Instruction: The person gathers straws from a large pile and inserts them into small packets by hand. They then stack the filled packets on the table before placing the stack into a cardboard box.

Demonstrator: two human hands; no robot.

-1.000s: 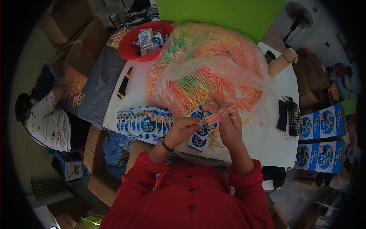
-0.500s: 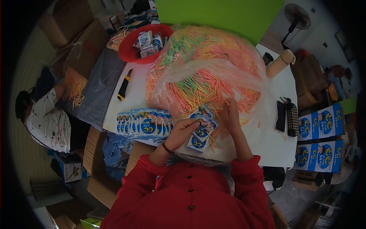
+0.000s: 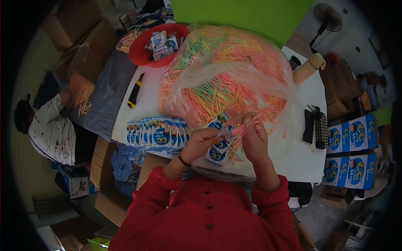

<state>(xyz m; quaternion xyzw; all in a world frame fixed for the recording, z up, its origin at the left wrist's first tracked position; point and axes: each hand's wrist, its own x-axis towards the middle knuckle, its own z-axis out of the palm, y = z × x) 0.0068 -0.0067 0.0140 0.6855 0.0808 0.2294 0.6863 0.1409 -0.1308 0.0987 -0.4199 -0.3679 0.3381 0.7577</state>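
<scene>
My left hand pinches a small printed packet by its edge. Thin pink sticks are gripped in my right hand, their ends close against that packet. Below the hands, more blue-and-white packets lie on the table with a few loose sticks beside them. Just beyond, a large clear plastic bag lies open, full of pink, green and yellow sticks. To the left, a fanned row of blue-and-white packets lies near the table's front edge.
A red bowl of packets stands at the back left, with a yellow-and-black utility knife nearer. On the right are a dark phone, a checkered pouch and a tan bottle. Another person sits at far left.
My right hand has come closer to the left, bringing pink sticks up to the packet. My left hand has shifted slightly right and keeps its pinch.
</scene>
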